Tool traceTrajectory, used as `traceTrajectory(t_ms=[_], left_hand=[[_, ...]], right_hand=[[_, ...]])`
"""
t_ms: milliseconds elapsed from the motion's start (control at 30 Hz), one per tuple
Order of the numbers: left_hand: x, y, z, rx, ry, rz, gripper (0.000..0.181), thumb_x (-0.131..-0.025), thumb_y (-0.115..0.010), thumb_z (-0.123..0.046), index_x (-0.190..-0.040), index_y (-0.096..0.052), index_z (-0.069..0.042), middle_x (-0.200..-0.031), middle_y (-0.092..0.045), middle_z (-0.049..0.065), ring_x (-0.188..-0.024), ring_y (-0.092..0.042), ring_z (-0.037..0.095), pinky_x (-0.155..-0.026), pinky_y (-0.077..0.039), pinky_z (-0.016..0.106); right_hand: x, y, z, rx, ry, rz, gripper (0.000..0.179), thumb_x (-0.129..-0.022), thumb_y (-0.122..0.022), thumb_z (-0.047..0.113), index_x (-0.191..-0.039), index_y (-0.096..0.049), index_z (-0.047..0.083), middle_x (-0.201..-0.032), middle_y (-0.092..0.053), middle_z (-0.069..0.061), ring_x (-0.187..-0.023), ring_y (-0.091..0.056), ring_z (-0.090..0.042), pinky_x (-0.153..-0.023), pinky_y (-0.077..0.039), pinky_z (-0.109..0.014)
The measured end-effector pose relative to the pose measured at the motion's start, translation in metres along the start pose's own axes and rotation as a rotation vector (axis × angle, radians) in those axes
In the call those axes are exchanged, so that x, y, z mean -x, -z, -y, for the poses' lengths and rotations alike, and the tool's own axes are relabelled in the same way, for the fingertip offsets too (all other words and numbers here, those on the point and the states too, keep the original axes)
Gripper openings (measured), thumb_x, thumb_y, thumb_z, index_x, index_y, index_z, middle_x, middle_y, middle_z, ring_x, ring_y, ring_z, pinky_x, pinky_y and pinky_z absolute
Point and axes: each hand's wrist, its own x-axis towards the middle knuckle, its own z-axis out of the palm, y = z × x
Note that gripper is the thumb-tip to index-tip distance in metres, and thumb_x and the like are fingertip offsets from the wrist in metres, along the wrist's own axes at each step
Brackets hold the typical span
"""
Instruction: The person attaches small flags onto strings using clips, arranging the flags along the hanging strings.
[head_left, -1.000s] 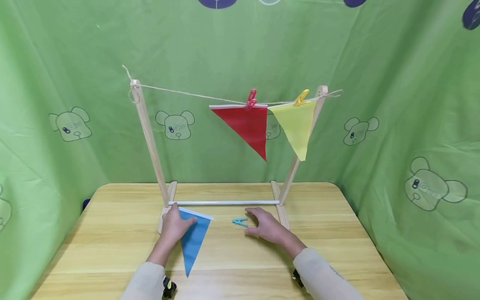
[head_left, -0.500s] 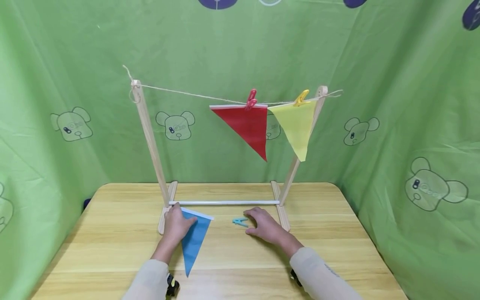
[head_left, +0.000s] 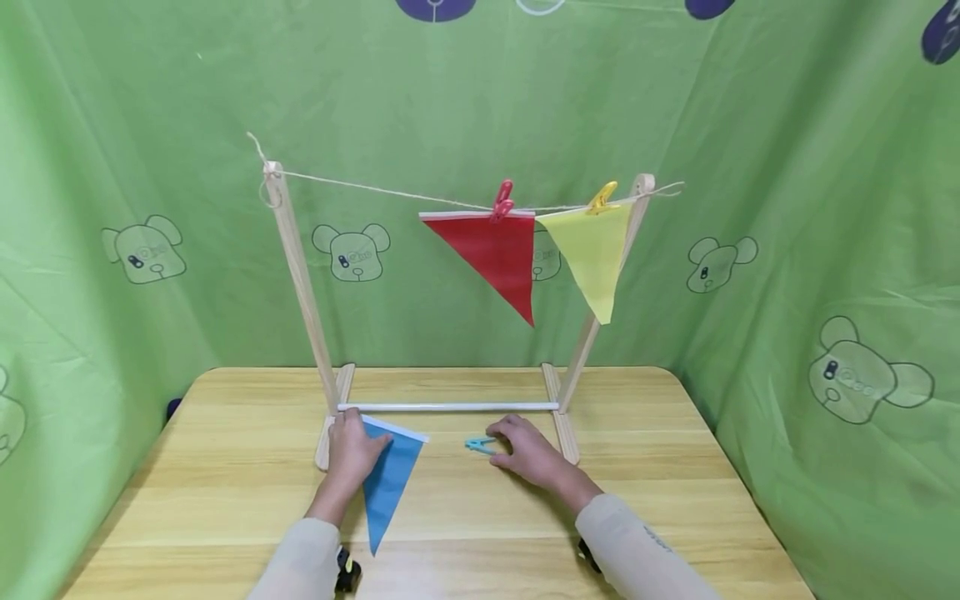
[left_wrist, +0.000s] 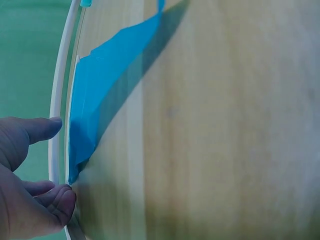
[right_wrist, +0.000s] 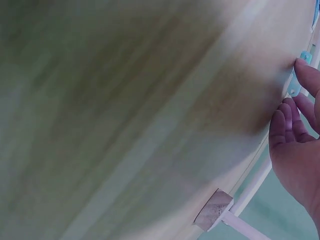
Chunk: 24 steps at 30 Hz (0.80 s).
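A blue triangular flag [head_left: 393,475] with a white top edge lies on the table. My left hand [head_left: 352,446] is at its upper left corner, thumb over the flag. In the left wrist view, the thumb and fingers of the left hand [left_wrist: 30,180] are spread apart around the flag's end [left_wrist: 82,120]. A light blue clothespin [head_left: 478,445] lies to the right of the flag. Thumb and index finger of my right hand [head_left: 528,450] stand on either side of its handle ends, with a gap between them. The right wrist view shows the clothespin [right_wrist: 294,86] partly hidden behind those fingers.
A wooden stand with a left post [head_left: 300,275], a right post [head_left: 581,358] and a white crossbar [head_left: 450,407] stands behind the hands. From its string [head_left: 375,187] hang a red flag [head_left: 498,250] on a red clothespin [head_left: 502,200] and a yellow flag [head_left: 592,254] on a yellow clothespin [head_left: 602,198].
The right hand has shifted very slightly left toward the clothespin, and its thumb and index finger are a little closer to the handles. The left hand moved slightly right over the flag.
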Motion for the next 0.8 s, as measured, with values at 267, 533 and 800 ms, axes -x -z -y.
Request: traceTrajectory(t_ms=[267,533,800], left_hand=[[-0.0029,0.0016,0.0001,-0.04,-0.003,-0.008,0.07,-0.08,-0.09,-0.021,-0.129,-0.058,0.016,-0.133,-0.052,0.04,-0.118,-0.053,0.054,-0.097,-0.05,0.059],[-0.003,-0.0003,-0.0021,-0.078,0.028,0.019,0.044,-0.082,-0.087,-0.019,-0.1,-0.066,0.014,-0.128,-0.052,0.038,-0.11,-0.05,0.045,-0.089,-0.05,0.054],[0.0,-0.0029,-0.0001,-0.085,0.02,0.032,0.048,-0.082,-0.087,-0.019,-0.106,-0.067,0.017,-0.127,-0.052,0.039,-0.108,-0.051,0.045,-0.086,-0.051,0.053]], right_hand=[[-0.0028,-0.0012,-0.0008,0.007,-0.009,-0.004,0.044,-0.089,-0.082,0.018,-0.128,-0.067,0.004,-0.116,-0.061,-0.003,-0.1,-0.058,-0.015,-0.09,-0.057,-0.035],[-0.0046,-0.0012,-0.0006,0.002,-0.019,-0.004,0.038,-0.091,-0.08,0.016,-0.124,-0.068,0.005,-0.11,-0.059,-0.003,-0.095,-0.055,-0.013,-0.083,-0.054,-0.031],[-0.0028,-0.0019,0.0001,0.005,-0.032,-0.003,0.033,-0.092,-0.079,0.018,-0.121,-0.069,0.006,-0.104,-0.057,-0.003,-0.088,-0.05,-0.012,-0.076,-0.049,-0.026]])
